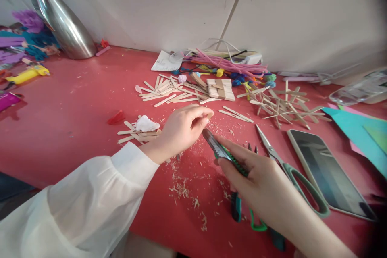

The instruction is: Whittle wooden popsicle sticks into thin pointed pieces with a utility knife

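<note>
- Head view: the left hand (185, 127) reaches in over the red counter (75, 100), thumb and forefinger pinching a small wood piece (209, 116), most of it hidden by the fingers.
- The right hand (254, 169) grips a green-handled knife (218, 147), its front end pointing far and left, just beside the left fingertips; whether the blade touches the wood piece, I cannot tell.
- Pale shavings (180, 189) lie scattered under and between the hands, thickest on the near side.
- Left of the left hand, a white wad (146, 123) rests on a few sticks, with a red scrap (116, 117) near it.
- Beyond the hands are a spread of loose sticks (165, 86), a stacked bundle (228, 88) and, farther right, a tangled heap (281, 105) of sticks.
- Pink stems (222, 62) lie behind these, near the wall (136, 4).
- Right of the right hand sit scissors (272, 151), their tips pointing far, then a phone (326, 169), screen up, and coloured paper (352, 131).
- A metal jug (65, 24) stands at far left.
</note>
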`<state>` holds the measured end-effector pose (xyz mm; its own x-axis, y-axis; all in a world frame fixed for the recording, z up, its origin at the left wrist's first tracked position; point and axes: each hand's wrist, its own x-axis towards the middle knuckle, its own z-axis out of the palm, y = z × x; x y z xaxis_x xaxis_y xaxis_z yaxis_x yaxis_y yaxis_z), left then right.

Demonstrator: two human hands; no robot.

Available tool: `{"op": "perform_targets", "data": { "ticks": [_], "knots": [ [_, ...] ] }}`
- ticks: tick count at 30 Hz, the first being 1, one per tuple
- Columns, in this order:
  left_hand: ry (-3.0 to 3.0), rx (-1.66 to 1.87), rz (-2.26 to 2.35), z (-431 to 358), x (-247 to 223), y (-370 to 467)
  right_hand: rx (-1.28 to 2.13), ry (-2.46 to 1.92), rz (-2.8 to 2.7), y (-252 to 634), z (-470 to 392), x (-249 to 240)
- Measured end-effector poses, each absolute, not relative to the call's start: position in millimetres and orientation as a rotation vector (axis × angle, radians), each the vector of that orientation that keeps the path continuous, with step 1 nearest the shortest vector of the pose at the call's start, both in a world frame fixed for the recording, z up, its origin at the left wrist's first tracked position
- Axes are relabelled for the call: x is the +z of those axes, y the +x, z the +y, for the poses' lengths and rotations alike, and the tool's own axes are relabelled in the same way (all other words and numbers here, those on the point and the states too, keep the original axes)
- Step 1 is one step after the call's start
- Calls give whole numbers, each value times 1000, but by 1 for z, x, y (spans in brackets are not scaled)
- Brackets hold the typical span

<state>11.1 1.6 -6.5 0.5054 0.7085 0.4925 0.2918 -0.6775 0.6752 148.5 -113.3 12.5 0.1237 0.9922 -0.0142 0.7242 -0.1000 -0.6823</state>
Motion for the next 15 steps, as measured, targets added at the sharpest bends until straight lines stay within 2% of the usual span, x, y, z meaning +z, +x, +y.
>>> {"op": "perform_targets", "data": {
  "ticks": [4, 7, 10, 15],
  "knots": [
    [2223, 1076, 837, 3, -6, 11, 1012, -1767, -1422, 150, -109, 15],
    [2195, 1083, 839, 4, -6, 10, 1059, -1729, -1372, 149, -108, 16],
    [2148, 1104, 823, 5, -7, 10, 825, -1800, -1496, 147, -110, 14],
    [2121, 1108, 845, 6, -8, 11, 30, -1809, -1861, 146, -114, 4]
  ]
}}
